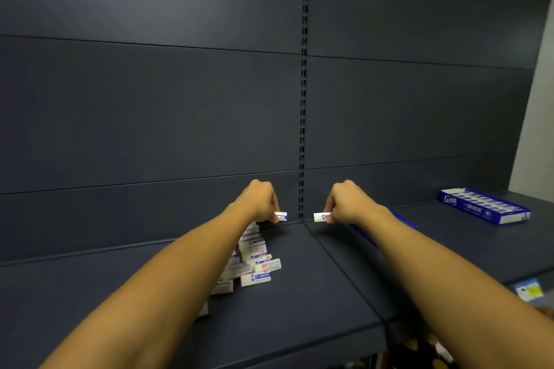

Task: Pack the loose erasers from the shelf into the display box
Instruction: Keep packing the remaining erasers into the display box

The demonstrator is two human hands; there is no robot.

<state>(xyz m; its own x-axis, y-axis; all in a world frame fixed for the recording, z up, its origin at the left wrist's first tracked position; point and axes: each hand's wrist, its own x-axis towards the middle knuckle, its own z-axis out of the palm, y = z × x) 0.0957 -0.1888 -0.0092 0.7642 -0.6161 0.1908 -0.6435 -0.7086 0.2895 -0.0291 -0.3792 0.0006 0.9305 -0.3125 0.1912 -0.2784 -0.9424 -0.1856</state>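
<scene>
Dark slate shelf (299,293), both forearms reaching over it. Loose erasers (254,260) heaped left of centre, partly under the left arm. Left hand (257,199) pinches one eraser (281,216) above the far end of the heap; right hand (344,201) pinches another eraser (321,216), the two facing near the slotted upright (303,99). Blue display box (484,205) sits far right, well apart, rows filled.

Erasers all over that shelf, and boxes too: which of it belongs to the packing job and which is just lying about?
Part of the job:
- left hand pinching an eraser
- right hand pinching another eraser
- heap of loose erasers
- blue box under the right arm

Lying about:
- filled display box, far right
- shelf label
</scene>
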